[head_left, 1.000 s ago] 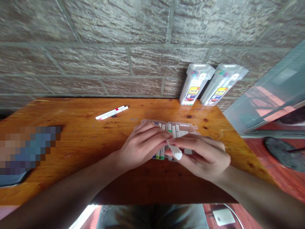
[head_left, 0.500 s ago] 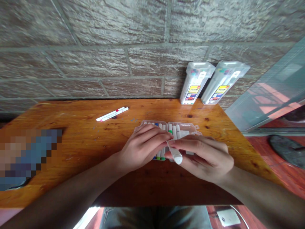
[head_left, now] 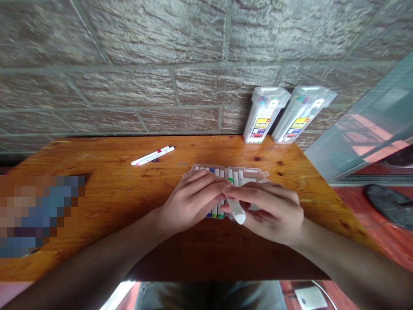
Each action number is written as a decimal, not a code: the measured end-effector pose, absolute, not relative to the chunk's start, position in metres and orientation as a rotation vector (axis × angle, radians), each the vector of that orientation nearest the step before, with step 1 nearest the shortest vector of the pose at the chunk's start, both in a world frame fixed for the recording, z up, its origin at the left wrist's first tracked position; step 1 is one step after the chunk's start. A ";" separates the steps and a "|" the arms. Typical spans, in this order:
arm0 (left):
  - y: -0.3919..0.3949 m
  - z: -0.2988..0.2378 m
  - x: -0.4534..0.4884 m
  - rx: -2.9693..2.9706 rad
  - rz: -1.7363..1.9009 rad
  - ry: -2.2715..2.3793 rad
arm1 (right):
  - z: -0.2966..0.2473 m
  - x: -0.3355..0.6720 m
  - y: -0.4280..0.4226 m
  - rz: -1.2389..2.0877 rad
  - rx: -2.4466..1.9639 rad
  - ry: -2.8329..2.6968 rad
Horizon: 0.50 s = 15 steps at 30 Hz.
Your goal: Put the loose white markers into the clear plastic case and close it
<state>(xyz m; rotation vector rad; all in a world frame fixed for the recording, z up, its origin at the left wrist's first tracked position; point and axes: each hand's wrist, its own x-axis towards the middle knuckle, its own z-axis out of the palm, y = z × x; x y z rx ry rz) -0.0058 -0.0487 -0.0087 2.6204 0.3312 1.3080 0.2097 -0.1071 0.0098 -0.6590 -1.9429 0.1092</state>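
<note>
The white marker [head_left: 236, 210] is grasped by the right hand [head_left: 274, 210] over the open case [head_left: 254, 173], toward the table's [head_left: 106, 189] front edge. The left hand's [head_left: 193, 200] grip cannot be determined. If pressure slackens, the marker may be dropped.

The marker [head_left: 238, 212] is white. The case [head_left: 254, 174] is clear, its pens [head_left: 214, 207] white with blue and green ends. The surface [head_left: 109, 176] is orange-brown with dark knots, the wall [head_left: 129, 82] grey-brown brick; the box labels [head_left: 260, 128] look yellow above, probably, dark blue.

The right grip [head_left: 272, 206] — carrying the white marker [head_left: 238, 212] along — has shifted slightly leftward, closer to the left grip [head_left: 195, 198].
</note>
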 end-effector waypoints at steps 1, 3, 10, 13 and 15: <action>-0.049 -0.009 -0.006 2.613 1.304 0.338 | 0.009 0.210 -0.106 0.113 -0.648 -1.952; -0.049 -0.010 -0.006 2.605 1.304 0.382 | 0.008 0.212 -0.105 0.104 -0.650 -1.964; -0.051 -0.004 -0.008 2.426 1.355 0.544 | 0.011 0.219 -0.103 0.024 -0.815 -1.905; -0.054 -0.001 -0.008 2.340 1.331 0.474 | 0.010 0.221 -0.098 0.019 -0.879 -1.888; -0.055 -0.001 -0.007 2.237 1.264 0.448 | 0.008 0.221 -0.094 0.042 -0.892 -1.898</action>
